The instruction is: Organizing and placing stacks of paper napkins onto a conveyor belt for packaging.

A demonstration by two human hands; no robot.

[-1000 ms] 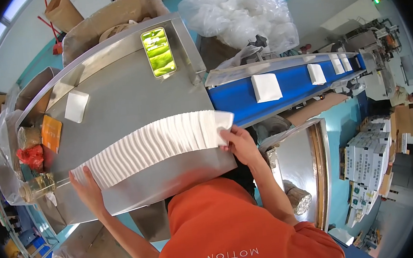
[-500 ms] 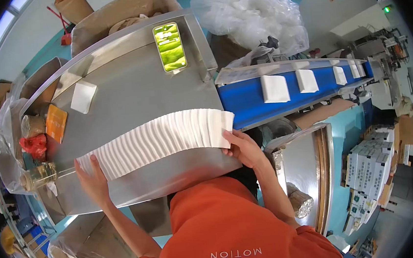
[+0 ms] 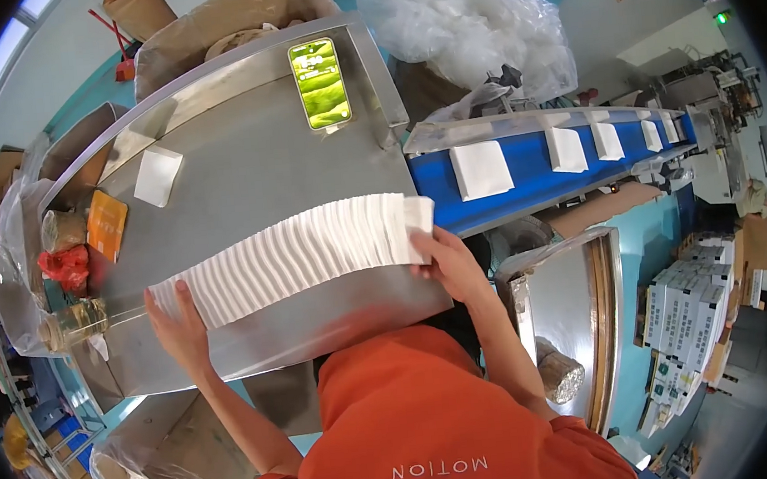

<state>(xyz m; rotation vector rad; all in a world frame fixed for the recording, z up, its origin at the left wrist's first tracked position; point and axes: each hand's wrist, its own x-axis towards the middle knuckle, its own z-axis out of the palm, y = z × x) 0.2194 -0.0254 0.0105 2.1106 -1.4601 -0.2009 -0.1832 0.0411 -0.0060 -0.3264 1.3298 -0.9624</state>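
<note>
A long curved row of white folded sheets (image 3: 293,252), packed closely against each other, lies across the metal table (image 3: 250,174). At its left end, my left hand (image 3: 179,335) holds the row, thumb over the near side and fingers at the outer end. My right hand (image 3: 451,265) pinches a white folded sheet (image 3: 418,214) at the right end, beside the last one in the row. Its fingertips are partly hidden behind the sheet. More white folded pieces lie spaced out on the blue conveyor belt (image 3: 528,167), the nearest folded piece (image 3: 481,170) close to the table.
A phone (image 3: 320,85) with a lit green screen rests near the table's raised back edge. A loose white sheet (image 3: 158,176), an orange packet (image 3: 107,224), a red bag (image 3: 65,265) and a tape roll (image 3: 81,322) sit at the left. Clear plastic (image 3: 475,31) bulges behind the belt.
The pieces on the belt have shifted left, toward the table. My right hand and the sheet in it have moved slightly; more of that sheet shows beyond the row. My left hand stays at its end.
</note>
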